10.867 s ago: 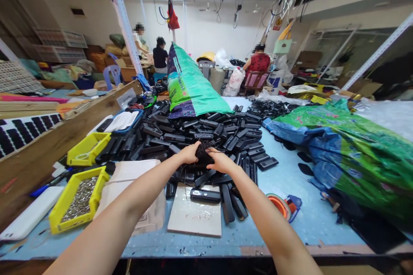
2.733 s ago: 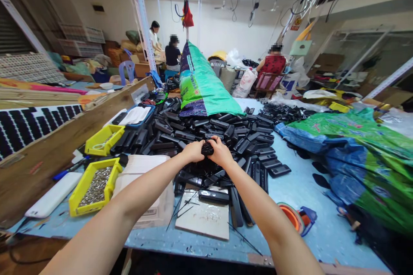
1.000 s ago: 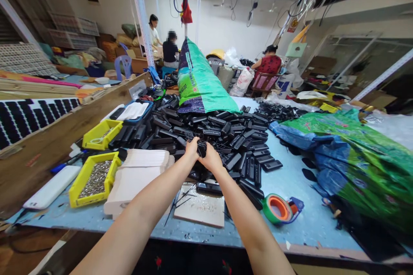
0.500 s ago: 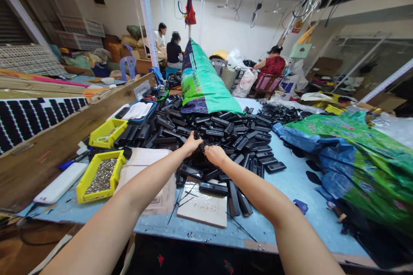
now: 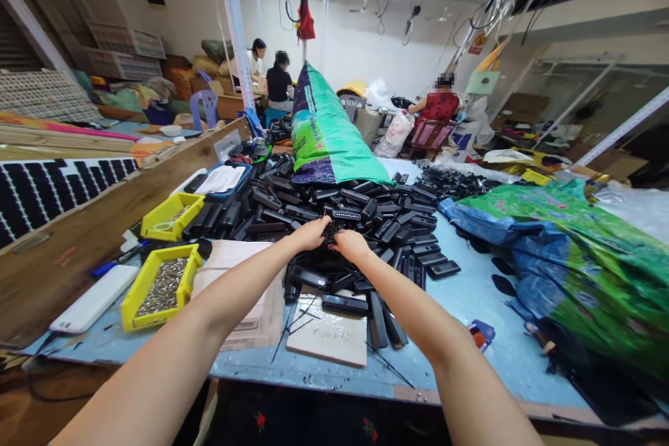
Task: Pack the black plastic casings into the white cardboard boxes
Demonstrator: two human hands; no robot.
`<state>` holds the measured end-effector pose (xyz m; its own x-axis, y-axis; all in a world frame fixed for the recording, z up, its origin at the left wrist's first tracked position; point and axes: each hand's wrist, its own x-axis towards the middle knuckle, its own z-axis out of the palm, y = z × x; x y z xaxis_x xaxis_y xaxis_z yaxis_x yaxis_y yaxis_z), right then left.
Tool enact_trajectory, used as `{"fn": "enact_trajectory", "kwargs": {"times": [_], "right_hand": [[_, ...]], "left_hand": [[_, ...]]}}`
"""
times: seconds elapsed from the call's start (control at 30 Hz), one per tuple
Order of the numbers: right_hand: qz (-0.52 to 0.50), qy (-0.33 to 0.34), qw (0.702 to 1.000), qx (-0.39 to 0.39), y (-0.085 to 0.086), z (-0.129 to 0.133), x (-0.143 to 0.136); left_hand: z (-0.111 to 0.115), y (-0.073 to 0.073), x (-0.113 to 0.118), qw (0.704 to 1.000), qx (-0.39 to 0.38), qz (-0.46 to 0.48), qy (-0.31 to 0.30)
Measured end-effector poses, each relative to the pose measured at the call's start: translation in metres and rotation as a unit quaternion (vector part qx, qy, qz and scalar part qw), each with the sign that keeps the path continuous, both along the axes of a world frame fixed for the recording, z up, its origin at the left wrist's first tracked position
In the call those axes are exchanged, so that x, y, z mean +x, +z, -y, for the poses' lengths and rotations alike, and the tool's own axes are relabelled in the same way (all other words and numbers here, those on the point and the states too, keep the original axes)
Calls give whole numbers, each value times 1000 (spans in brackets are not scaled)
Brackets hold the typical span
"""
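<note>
Left hand (image 5: 314,233) nearer right hand (image 5: 351,245), black bundle (image 5: 331,230) between; lettering (image 5: 309,127) illegible.

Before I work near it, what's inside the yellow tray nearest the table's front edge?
The yellow tray holds a heap of small, shiny metal pieces. Whatever lies beneath the top layer is covered.

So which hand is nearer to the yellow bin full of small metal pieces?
Left: the left hand is beyond and to the right of the yellow bin; the right hand is farther right.
</note>
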<state>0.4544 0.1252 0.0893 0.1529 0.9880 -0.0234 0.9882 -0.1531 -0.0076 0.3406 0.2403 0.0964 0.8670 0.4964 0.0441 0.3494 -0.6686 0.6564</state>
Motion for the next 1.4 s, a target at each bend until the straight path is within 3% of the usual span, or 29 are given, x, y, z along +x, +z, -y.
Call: {"fn": "enact_trajectory", "kwargs": {"times": [0.17,0.3,0.43,0.53,0.6,0.67,0.77,0.83,0.9,0.97,1.1,1.23,1.4], "right_hand": [[-79,-16,997,19,-1,8,10],[-117,-53,992,4,5,30,17],[-132,-120,984,-11,15,77,8],[-137,-156,977,-52,9,136,-17],[-108,-198,966,-126,-6,180,-37],[-65,-233,952,-185,-30,222,-56],[-45,-237,955,-173,-62,263,-71],[-52,-228,962,-142,-70,272,-71],[-67,-191,975,-95,-67,266,-70],[-76,-117,990,-22,-59,243,-71],[-62,37,990,120,-52,162,-86],[-94,71,982,148,-60,90,-96],[-136,73,975,158,-56,55,-76]], "left_hand": [[10,0,2,996,69,-57,-22],[13,9,5,991,93,-88,-45],[15,23,1,988,121,-82,-50],[26,27,-13,986,157,-47,-34],[39,21,-32,984,170,-43,-14],[55,6,-57,983,173,-66,-1],[76,-26,-90,976,177,-125,-4],[85,-46,-103,971,187,-149,-10],[90,-58,-108,967,198,-159,-17],[91,-64,-107,965,204,-164,-24],[92,-65,-105,964,209,-159,-41],[88,-60,-111,969,197,-136,-58],[66,-40,-105,984,151,-87,-22]]}}
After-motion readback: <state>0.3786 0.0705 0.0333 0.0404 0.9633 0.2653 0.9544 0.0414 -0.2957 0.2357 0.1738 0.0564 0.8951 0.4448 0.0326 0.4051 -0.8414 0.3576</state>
